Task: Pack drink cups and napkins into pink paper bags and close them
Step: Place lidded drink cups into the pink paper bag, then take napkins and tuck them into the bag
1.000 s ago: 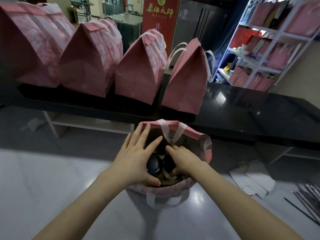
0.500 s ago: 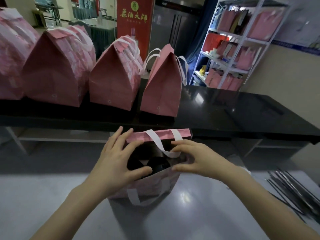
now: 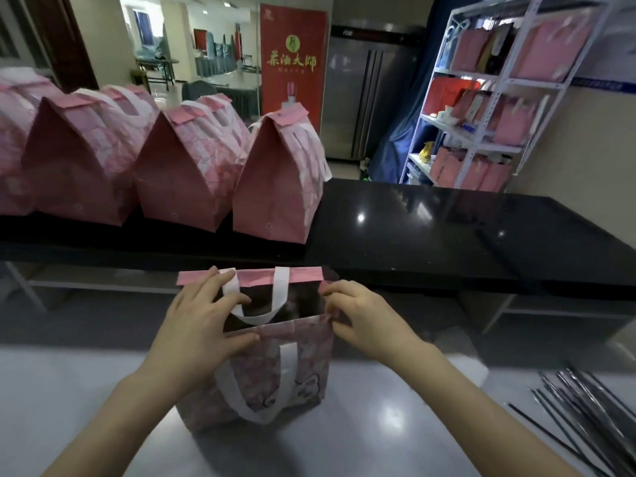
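A pink paper bag [image 3: 275, 376] with white handles stands open on the pale table in front of me. My left hand [image 3: 196, 325] grips the left side of its mouth, fingers over the far flap and thumb on the near edge. My right hand [image 3: 358, 315] pinches the right side fold of the mouth. The bag's inside is dark and its contents are hidden from here.
Several closed pink bags [image 3: 275, 180] stand in a row on the black counter [image 3: 447, 232] behind. A bundle of dark wrapped straws [image 3: 581, 407] lies at the table's right. A white shelf rack [image 3: 495, 98] with pink bags stands at the back right.
The view has lifted, so the dark cup lids inside the bag are out of sight. Both hands came out of the bag's mouth to its left and right edges.
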